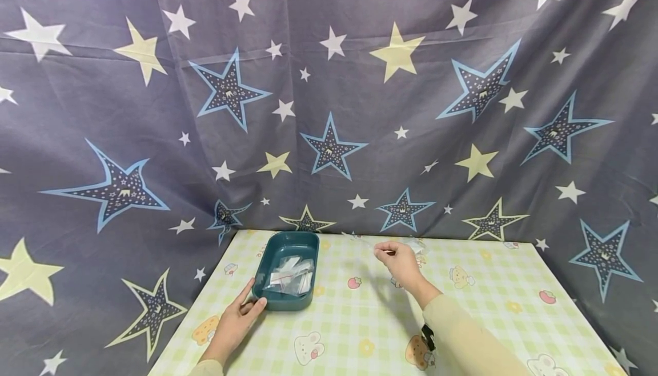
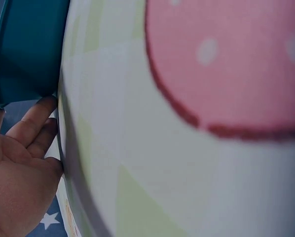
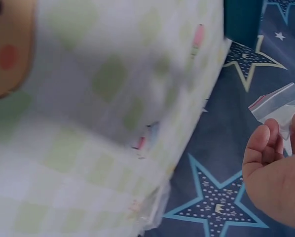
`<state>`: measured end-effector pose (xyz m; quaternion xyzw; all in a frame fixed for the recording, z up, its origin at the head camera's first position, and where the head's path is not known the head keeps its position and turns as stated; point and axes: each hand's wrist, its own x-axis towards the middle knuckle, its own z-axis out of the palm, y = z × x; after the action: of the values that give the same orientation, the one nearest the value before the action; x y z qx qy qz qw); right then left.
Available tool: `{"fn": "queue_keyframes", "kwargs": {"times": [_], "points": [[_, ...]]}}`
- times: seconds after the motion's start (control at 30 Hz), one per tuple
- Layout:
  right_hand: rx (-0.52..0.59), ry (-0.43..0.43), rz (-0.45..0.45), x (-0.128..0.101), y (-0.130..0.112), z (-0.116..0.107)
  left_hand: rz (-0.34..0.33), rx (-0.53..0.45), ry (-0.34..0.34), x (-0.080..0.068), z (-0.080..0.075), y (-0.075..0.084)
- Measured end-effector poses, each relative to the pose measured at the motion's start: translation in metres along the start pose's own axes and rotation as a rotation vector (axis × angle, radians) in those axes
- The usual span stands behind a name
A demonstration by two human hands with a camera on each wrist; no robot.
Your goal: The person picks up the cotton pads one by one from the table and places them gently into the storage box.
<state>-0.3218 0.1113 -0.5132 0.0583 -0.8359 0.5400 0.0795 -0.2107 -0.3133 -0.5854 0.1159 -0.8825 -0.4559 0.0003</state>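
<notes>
My left hand [image 1: 237, 322] rests on the table [image 1: 360, 330] at the near-left corner of the one teal tray [image 1: 288, 276]; thumb on its near end wall, fingers fairly straight against its left side, loosely spread, nothing clamped. The left wrist view shows fingertips [image 2: 36, 116] touching the tray wall [image 2: 29, 49] from the side. The tray holds a small heap of clear zip bags [image 1: 290, 276]; can't count them, they overlap, at least a few.

My right hand [image 1: 398, 262] is farther back, raised over the table's far half, right of the tray and apart from it. Fingers curled, tips pinched on one clear zip bag [image 1: 415, 244]; the right wrist view shows that bag [image 3: 280, 106] with a red strip along its top, held at the fingertips [image 3: 263, 140].

One table, checked cloth with cartoon prints. Behind it, one star-print backdrop [image 1: 329, 90].
</notes>
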Motion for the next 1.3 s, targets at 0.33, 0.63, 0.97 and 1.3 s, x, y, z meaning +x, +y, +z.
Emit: {"fn": "queue_keyframes", "kwargs": {"times": [0.33,0.63,0.97,1.3], "points": [[0.011,0.003,-0.061,0.013,-0.033,0.000,-0.001,-0.003,-0.002,0.001,0.000,-0.002],[0.034,-0.031,-0.077,0.017,-0.055,0.015,-0.001,0.006,0.003,-0.001,0.001,0.000],[0.034,-0.080,-0.111,0.015,-0.072,0.032,0.002,0.005,0.010,-0.002,0.001,0.001],[0.060,-0.123,-0.145,0.011,-0.090,0.053,-0.001,-0.005,0.005,0.000,0.001,-0.001]]}}
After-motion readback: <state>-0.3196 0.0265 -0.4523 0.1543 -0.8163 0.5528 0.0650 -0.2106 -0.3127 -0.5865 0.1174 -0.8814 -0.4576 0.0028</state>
